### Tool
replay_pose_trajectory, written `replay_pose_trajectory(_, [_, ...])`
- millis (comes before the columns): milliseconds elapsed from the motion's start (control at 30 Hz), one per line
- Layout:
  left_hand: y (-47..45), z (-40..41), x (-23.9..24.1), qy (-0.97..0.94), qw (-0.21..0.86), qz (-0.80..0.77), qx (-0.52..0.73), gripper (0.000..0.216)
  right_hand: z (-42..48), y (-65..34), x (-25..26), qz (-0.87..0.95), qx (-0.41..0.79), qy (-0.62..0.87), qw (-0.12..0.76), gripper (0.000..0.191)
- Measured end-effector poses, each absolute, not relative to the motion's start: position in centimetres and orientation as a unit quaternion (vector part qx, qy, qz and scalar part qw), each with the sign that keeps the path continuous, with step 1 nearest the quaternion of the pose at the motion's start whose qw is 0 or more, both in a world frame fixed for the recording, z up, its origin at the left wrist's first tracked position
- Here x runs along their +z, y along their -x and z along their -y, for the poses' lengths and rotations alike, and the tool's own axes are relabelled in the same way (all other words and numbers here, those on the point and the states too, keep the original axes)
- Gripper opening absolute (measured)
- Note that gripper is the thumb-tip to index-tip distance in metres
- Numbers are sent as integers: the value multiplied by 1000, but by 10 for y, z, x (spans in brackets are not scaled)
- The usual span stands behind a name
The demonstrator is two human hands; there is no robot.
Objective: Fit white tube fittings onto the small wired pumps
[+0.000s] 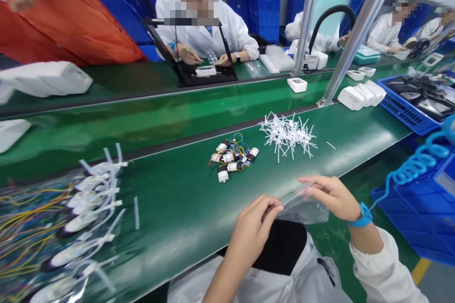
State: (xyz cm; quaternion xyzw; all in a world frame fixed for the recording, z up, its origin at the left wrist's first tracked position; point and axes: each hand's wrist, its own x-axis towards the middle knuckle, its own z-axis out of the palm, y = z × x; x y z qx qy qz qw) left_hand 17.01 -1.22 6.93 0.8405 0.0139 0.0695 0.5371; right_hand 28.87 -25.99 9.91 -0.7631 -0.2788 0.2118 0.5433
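Note:
My left hand (253, 227) pinches one end of a clear plastic bag (307, 210) at the near edge of the green bench. The fingers of my right hand (336, 196) grip the other end of the bag's edge, so it is drawn straight between them. A blue strap circles my right wrist. Beyond my hands lies a cluster of small white-and-black cylindrical parts (234, 165) with coloured wires. Farther right is a heap of white tube-like pieces with thin ends (287, 133), and one loose white strip (331, 145).
White wired assemblies with tubes (85, 215) fill the left side, near a loose translucent tube (137, 213). White casings (361, 94) and a blue basket (401, 106) stand right, with a coiled blue cord (414, 165). A metal post (355, 38) rises behind. Co-workers sit across the bench.

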Motion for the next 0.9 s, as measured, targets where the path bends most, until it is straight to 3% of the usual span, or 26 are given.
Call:
replay_pose_trajectory(100, [-171, 10, 68, -833, 552, -12, 44, 18, 256, -288, 96, 241, 201, 767, 560, 28])
replay_pose_trajectory(333, [-169, 21, 51, -721, 686, -97, -17, 25, 251, -283, 82, 202, 230, 738, 601, 37])
replay_pose_trajectory(467, [-171, 22, 36, -637, 744, -194, 62, 34, 254, -280, 62, 235, 302, 730, 565, 81])
replay_pose_trajectory(500, [-171, 22, 33, -628, 747, -202, 82, 34, 252, -279, 57, 233, 330, 724, 559, 84])
replay_pose_trajectory(667, [-161, 31, 19, -719, 676, -49, 158, 22, 235, -269, 44, 152, 378, 709, 576, 58])
replay_pose_trajectory(767, [-151, 45, 16, -770, 612, 74, 165, 36, 230, -263, 48, 136, 380, 649, 645, 63])
replay_pose_trajectory(900, [-143, 59, 13, -780, 594, 80, 179, 44, 237, -258, 58, 198, 437, 541, 690, 82])
